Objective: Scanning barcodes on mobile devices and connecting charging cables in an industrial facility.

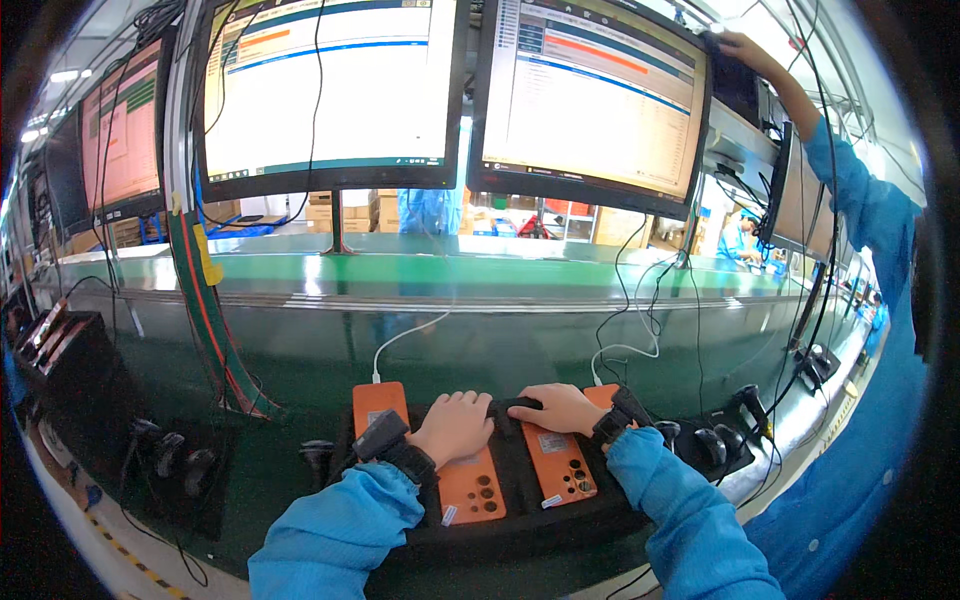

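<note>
A black tray (512, 455) in front of me carries orange smartphones lying camera side up. My left hand (455, 428) is closed over the upper end of the inner left smartphone (472, 490). My right hand (560, 408) wraps the top of the inner right smartphone (560, 465), its fingers pointing left. Both hands partly hide the phones' upper ends. Beyond my left wrist, an outer smartphone (380, 400) has a white cable (405, 338) at its top. Another outer smartphone (602, 395), partly behind my right hand, also has a white cable (625, 349).
Two large monitors (325, 95) (590, 110) hang ahead above the green bench (300, 350). Handheld scanners (190, 465) (720, 445) rest on both sides. At the right, a person in blue (870, 220) reaches up behind a monitor. Black cables (820, 300) dangle there.
</note>
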`<state>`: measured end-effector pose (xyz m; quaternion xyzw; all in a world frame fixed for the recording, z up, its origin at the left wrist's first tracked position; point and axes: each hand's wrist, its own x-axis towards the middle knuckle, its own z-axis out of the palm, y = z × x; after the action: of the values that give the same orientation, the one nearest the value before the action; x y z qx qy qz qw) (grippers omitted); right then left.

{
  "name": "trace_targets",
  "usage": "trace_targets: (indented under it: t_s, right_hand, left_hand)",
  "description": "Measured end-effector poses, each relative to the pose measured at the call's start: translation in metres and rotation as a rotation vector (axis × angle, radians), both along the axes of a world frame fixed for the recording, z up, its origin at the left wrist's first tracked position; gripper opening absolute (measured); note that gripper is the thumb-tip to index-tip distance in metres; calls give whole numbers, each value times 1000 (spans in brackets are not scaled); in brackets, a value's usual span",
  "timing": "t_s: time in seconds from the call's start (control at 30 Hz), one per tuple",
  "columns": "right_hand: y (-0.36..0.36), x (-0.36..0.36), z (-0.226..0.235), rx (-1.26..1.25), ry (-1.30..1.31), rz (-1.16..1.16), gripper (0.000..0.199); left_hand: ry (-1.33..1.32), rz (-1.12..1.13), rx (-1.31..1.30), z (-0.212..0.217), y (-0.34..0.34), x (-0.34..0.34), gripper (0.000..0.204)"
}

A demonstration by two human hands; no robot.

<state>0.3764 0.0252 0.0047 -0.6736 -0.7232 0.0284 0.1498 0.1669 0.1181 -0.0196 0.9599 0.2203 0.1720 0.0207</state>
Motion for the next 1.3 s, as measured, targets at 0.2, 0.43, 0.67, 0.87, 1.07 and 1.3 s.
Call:
trace_targets:
  t_s: [0.2,0.43,0.67,0.87,1.07,1.3]
  right_hand:
    - [-1,2,-2,21,-5,5,54]
    - [0,-1,0,1,-18,-1,55]
    - [1,4,-3,14,10,16,54]
    - [0,2,-1,7,14,6,55]
    - [0,1,1,-36,-6,-2,51]
    - [2,3,-3,-1,21,5,54]
  left_hand:
    - [1,-9,4,1,0,1,44]
    - [-16,-1,-19,-1,3,0,41]
    - [-8,-10,-10,1,1,0,40]
    - [-23,-18,3,-2,3,2,40]
    - [-58,-29,34,-4,3,0,39]
    - [-53,-25,28,-3,2,0,38]
